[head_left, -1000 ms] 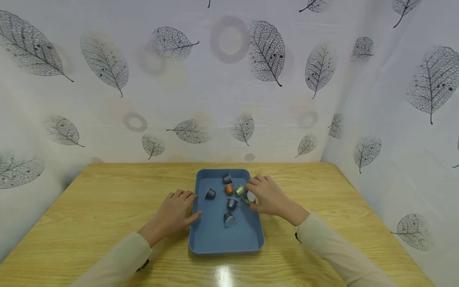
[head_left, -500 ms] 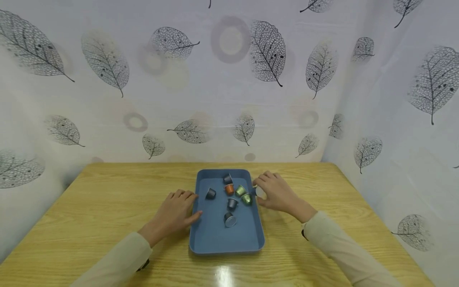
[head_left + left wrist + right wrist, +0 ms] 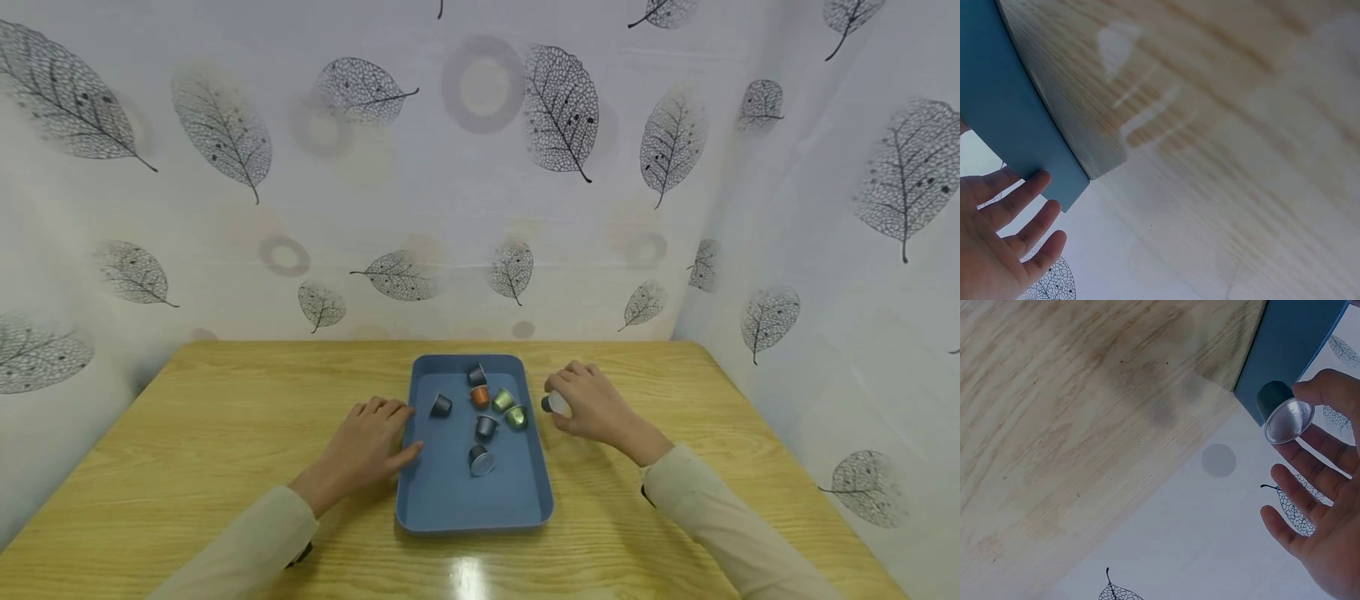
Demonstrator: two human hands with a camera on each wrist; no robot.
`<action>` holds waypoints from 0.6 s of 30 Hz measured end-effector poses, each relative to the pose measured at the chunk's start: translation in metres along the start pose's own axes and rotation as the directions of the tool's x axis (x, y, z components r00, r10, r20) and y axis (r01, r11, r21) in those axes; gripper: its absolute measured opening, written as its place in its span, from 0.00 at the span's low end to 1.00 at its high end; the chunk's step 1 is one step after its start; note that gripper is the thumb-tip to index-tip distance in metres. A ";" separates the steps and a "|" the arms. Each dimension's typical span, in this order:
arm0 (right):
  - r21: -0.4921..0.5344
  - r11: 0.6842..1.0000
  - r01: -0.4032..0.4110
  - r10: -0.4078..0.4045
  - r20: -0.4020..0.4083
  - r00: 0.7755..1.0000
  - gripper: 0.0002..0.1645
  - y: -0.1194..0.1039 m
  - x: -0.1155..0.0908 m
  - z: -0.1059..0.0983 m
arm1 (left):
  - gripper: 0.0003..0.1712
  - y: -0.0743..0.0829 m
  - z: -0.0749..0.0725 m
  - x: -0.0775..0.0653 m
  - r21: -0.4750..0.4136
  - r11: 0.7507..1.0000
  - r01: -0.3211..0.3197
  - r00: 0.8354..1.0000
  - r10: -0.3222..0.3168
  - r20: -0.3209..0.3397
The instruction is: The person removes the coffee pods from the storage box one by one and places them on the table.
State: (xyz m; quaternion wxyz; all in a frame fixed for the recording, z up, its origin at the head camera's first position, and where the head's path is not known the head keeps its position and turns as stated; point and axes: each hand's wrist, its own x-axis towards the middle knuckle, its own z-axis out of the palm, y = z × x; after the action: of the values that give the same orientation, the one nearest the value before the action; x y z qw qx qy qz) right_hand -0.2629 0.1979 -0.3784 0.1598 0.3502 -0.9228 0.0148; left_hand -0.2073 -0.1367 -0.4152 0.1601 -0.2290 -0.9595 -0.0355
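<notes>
A dark coffee capsule (image 3: 558, 404) with a silver lid (image 3: 1289, 421) is pinched between the thumb and fingers of my right hand (image 3: 594, 407), just right of the blue tray (image 3: 472, 502). My left hand (image 3: 362, 444) rests at the tray's left edge. Its fingertips (image 3: 1041, 177) touch the outer wall and its thumb lies over the rim. Inside the tray lie an orange capsule (image 3: 480, 397), two green capsules (image 3: 503, 400) and several dark capsules (image 3: 486, 427), mostly towards the far half.
The tray stands on a wooden table (image 3: 247, 400), with table surface on both sides of it. A leaf-patterned white curtain (image 3: 450, 192) hangs behind the table and along the right.
My right hand has lifted the dark capsule out of the tray and moved right, past the rim. The green capsule beneath it has come into view. My left hand stays in place.
</notes>
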 end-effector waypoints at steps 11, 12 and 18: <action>0.019 0.999 -0.027 0.027 0.030 0.999 0.17 0.011 -0.005 0.005 | 0.31 -0.001 0.002 0.000 -0.010 1.000 -0.001 1.000 0.001 0.000; 0.022 0.999 -0.032 0.032 0.033 0.999 0.17 0.012 -0.006 0.006 | 0.31 -0.001 0.002 0.000 -0.008 1.000 -0.002 1.000 0.002 -0.001; 0.040 0.997 -0.059 0.057 0.055 0.997 0.17 0.019 -0.009 0.010 | 0.31 -0.002 0.003 0.000 0.001 1.000 -0.004 1.000 0.004 0.002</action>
State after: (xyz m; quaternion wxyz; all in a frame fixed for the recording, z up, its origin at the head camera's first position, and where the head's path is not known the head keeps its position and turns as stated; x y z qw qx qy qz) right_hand -0.2724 0.2166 -0.3891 0.1271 0.3268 -0.9361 0.0289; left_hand -0.2094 -0.1376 -0.4180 0.1591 -0.2310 -0.9592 -0.0344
